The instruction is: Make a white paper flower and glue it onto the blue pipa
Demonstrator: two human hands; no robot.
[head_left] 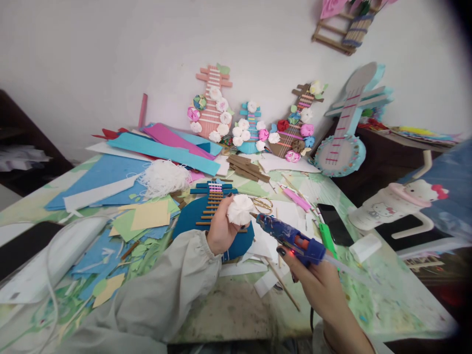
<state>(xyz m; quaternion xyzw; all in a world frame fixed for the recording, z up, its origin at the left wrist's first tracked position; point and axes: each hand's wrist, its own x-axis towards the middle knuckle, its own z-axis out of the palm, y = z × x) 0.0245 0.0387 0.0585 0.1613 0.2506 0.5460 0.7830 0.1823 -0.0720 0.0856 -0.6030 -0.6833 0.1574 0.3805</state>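
Note:
My left hand (222, 230) holds a white paper flower (240, 210) between its fingers. In my right hand (320, 282) is a blue glue gun (291, 237) with a small red light lit. Its nozzle tip is at the right edge of the flower; whether they touch I cannot tell. Behind and below my left hand lies a dark blue lute-shaped piece (190, 219) with brown sticks across its neck, partly hidden by the hand. Gold-handled scissors (263, 204) lie just behind the flower.
Decorated instrument shapes (212, 110) lean on the wall. White string (164, 178), blue sheets (96, 179) and paper scraps (147, 216) cover the left side. A phone (335, 224), a green tool (327, 239) and a white cup (381, 206) stand or lie at right.

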